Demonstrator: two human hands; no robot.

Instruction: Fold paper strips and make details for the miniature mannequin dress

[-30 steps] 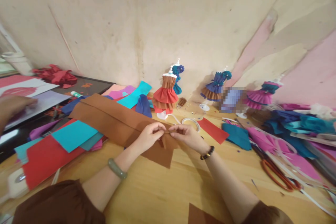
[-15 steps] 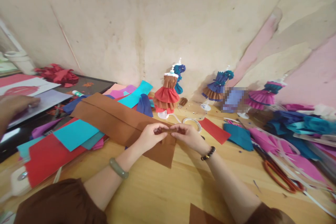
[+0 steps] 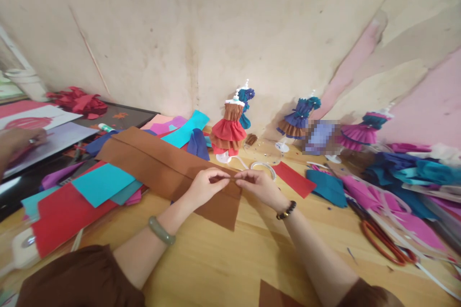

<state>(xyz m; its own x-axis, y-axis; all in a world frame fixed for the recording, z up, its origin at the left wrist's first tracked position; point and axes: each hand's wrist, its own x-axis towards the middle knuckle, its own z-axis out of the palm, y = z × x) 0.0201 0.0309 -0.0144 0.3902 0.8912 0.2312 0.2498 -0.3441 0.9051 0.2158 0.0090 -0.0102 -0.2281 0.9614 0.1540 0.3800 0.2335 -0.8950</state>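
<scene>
Between my fingertips is a small brown strip (image 3: 233, 178), perhaps folded paper, mostly covered by the fingers. My left hand (image 3: 209, 184) pinches its left end, and my right hand (image 3: 261, 186) pinches the right end, close by. Both hands hover over the long brown paper sheets (image 3: 154, 163) that stretch to the left across the table. Just behind the hands stands a small dress form (image 3: 229, 127) in a brown top with red and brown ruffles. A white tape roll (image 3: 264, 169) lies behind my right hand.
More dressed forms (image 3: 298, 115) stand along the wall. Orange-handled scissors (image 3: 387, 244) and crumpled coloured paper (image 3: 414, 172) lie right. Turquoise paper (image 3: 104, 183) and red paper (image 3: 68, 216) are at left. Another person's hand (image 3: 27, 141) works at far left. Brown paper (image 3: 277, 295) lies near the front edge.
My fingertips have drawn closer together, and less of the brown strip shows between them. The other person's hand at far left has shifted slightly left.
</scene>
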